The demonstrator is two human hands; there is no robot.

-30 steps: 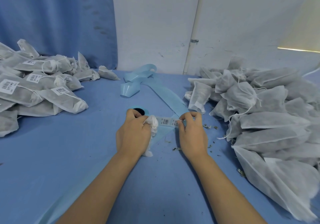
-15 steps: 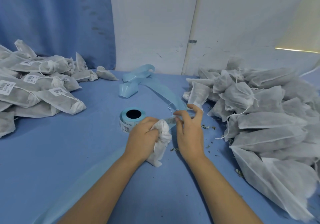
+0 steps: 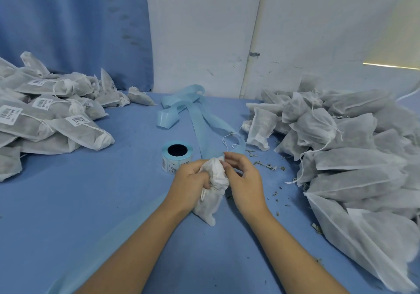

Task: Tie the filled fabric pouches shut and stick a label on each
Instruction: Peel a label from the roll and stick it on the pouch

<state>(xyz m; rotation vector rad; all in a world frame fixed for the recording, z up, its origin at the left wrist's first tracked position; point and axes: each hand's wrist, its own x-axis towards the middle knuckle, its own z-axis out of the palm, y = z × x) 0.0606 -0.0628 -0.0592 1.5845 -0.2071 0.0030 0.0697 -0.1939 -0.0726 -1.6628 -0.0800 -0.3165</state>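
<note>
So the pouch (image 3: pixel 213 187) sits upright mid-way down the blue table (image 3: pixel 91 203), squeezed in the left hand (image 3: pixel 193 180). The right hand (image 3: pixel 244 175) curls at its top, can't tell if it's pinching anything. Looks like the labelling step, so next is a sticker off the roll (image 3: pixel 177 157), pressed flat.

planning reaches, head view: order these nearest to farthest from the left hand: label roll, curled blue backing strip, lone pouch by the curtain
From the left hand, gripping a white pouch:
1. label roll, just ahead of it.
2. curled blue backing strip, farther back, centre.
3. lone pouch, far back by the curtain.
</note>
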